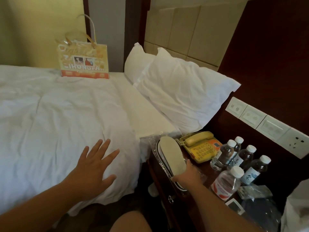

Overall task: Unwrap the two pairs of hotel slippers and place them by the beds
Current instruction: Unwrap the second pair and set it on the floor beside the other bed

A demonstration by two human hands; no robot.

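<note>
A pair of hotel slippers, pale sole up and still in clear crinkled plastic wrap, lies on the left edge of the dark wooden nightstand. My right hand grips the near end of this wrapped pair, thumb under and fingers on the right side. My left hand hovers flat over the white duvet of the bed, fingers spread, holding nothing. A second pair of slippers is not in view.
A yellow telephone and several water bottles crowd the nightstand beside the slippers. More clear plastic lies at its near right. Two pillows rest against the headboard. A gift bag stands on the far side of the bed.
</note>
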